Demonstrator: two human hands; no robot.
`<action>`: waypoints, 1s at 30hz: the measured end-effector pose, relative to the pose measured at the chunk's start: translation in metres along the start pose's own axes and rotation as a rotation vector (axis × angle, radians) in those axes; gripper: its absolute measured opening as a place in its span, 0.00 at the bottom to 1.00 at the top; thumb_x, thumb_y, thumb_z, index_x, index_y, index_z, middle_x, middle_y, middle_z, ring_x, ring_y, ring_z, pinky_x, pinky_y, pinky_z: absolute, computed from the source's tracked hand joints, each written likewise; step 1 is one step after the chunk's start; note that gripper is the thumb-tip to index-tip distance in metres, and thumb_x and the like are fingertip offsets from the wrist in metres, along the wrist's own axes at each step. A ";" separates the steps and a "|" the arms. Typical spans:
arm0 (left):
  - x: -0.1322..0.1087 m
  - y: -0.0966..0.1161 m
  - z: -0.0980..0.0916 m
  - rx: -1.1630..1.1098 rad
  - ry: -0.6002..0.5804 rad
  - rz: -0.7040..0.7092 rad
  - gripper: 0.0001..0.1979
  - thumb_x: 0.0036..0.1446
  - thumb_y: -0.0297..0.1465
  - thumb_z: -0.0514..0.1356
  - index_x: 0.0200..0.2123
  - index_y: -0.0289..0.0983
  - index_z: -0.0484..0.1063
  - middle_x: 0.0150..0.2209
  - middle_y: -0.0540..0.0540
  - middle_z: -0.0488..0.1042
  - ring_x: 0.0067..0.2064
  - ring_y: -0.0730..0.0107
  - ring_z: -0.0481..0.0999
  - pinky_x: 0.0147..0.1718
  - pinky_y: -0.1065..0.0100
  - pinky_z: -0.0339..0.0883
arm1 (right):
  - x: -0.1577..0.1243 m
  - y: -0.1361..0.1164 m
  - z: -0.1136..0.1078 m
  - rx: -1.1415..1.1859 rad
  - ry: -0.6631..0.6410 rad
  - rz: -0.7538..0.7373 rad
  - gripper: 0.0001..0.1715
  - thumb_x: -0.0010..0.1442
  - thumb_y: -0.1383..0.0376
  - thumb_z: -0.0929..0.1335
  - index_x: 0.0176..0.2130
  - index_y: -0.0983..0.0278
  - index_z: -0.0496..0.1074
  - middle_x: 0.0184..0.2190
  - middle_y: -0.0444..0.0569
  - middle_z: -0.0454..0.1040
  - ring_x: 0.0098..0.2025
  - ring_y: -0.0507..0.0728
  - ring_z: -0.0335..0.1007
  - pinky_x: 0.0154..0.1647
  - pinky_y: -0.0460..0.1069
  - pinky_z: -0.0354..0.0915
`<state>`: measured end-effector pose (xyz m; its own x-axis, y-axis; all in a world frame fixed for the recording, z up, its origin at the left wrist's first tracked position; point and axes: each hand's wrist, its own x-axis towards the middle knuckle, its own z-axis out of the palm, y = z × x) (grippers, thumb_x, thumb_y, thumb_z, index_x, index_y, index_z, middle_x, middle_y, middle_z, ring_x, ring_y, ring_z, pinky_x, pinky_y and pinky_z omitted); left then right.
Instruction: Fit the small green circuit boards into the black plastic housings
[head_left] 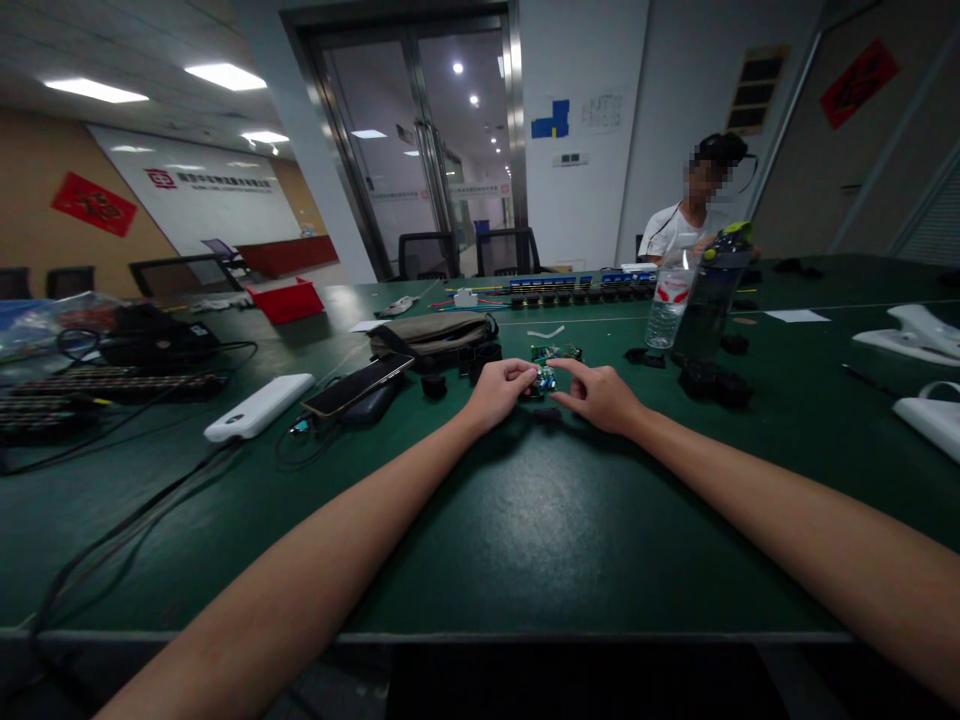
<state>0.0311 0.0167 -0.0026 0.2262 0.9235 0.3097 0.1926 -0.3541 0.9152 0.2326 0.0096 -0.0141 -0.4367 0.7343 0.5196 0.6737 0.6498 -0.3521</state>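
Observation:
Both my arms reach far out over the dark green table [525, 520]. My left hand [499, 392] is curled, its fingertips pinching the left side of a small green circuit board [545, 377] with blue parts. From the right, my right hand [600, 397] closes thumb and forefinger on the same board. A second green board [553, 352] lies just behind it on the table. Small black parts [434, 384] rest close to my left hand.
Left of my hands lie a phone [358, 385], a white power bank [259, 406], cables and an olive pouch [435, 335]. A clear bottle [667, 300] and a dark bottle [712, 300] stand to the right. A person in white [679, 230] sits at the far side. White devices [919, 335] lie far right.

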 end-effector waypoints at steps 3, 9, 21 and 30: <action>0.000 0.000 0.000 -0.005 -0.003 0.001 0.12 0.51 0.37 0.65 0.33 0.32 0.77 0.25 0.49 0.75 0.28 0.72 0.72 0.31 0.70 0.66 | 0.000 0.000 0.000 -0.003 -0.002 -0.003 0.28 0.59 0.64 0.71 0.58 0.61 0.70 0.23 0.41 0.74 0.24 0.52 0.67 0.31 0.46 0.58; 0.000 0.001 0.000 -0.018 -0.017 -0.002 0.13 0.50 0.38 0.66 0.33 0.32 0.75 0.25 0.50 0.74 0.27 0.73 0.71 0.30 0.71 0.65 | 0.001 0.001 0.001 -0.004 -0.008 -0.002 0.28 0.58 0.64 0.71 0.58 0.61 0.70 0.23 0.40 0.73 0.23 0.51 0.66 0.31 0.45 0.58; -0.001 0.001 0.001 -0.010 0.000 0.016 0.12 0.51 0.35 0.65 0.35 0.32 0.77 0.25 0.50 0.75 0.27 0.73 0.71 0.30 0.71 0.66 | 0.001 0.002 0.002 0.006 0.006 -0.008 0.28 0.58 0.63 0.72 0.58 0.61 0.70 0.23 0.41 0.73 0.23 0.52 0.67 0.31 0.45 0.58; 0.000 -0.004 0.001 -0.081 -0.004 -0.009 0.13 0.48 0.32 0.67 0.38 0.31 0.78 0.30 0.46 0.79 0.29 0.72 0.74 0.32 0.71 0.67 | 0.000 0.003 0.003 0.014 0.037 0.002 0.28 0.58 0.63 0.72 0.58 0.61 0.70 0.23 0.41 0.74 0.23 0.52 0.67 0.31 0.45 0.59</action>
<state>0.0315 0.0180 -0.0060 0.2285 0.9261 0.3002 0.1171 -0.3322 0.9359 0.2325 0.0124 -0.0175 -0.4126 0.7282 0.5472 0.6663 0.6509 -0.3638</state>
